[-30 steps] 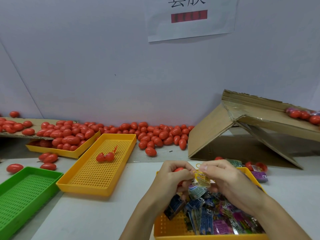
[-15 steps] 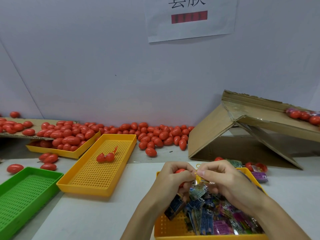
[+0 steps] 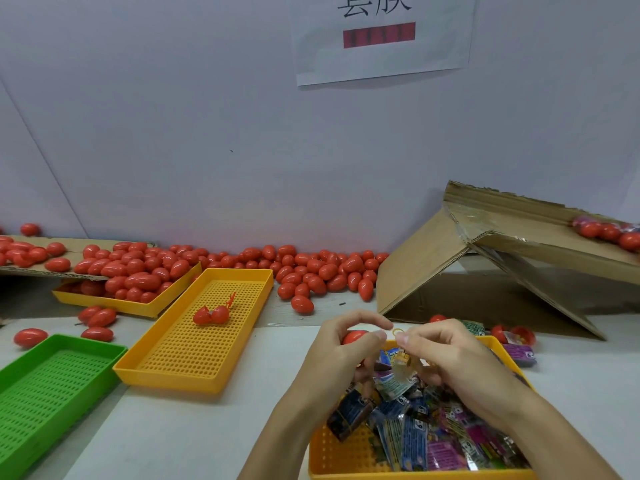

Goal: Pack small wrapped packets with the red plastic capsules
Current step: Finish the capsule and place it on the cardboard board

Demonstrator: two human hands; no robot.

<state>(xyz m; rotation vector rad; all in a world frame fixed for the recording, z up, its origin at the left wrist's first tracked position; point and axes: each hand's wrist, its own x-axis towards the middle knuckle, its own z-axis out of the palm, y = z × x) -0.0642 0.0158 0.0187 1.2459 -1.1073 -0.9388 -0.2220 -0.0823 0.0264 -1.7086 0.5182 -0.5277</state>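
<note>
I see the left hand (image 3: pixel 341 355) with fingers curled around a red egg-shaped plastic capsule (image 3: pixel 354 337). The right hand (image 3: pixel 450 362) pinches a small yellow wrapped packet (image 3: pixel 401 363) just beside it, above the yellow perforated tray (image 3: pixel 349 455) of packets.

Left hand (image 3: pixel 341 355): raised over the packet-filled yellow perforated plastic tray (image 3: pixel 349 455), fingers curled round a red plastic capsule (image 3: pixel 354 337). Right hand (image 3: pixel 450 362): over the same tray, thumb and fingers pinching a small wrapped packet (image 3: pixel 401 362). Both forearms enter from below.
</note>
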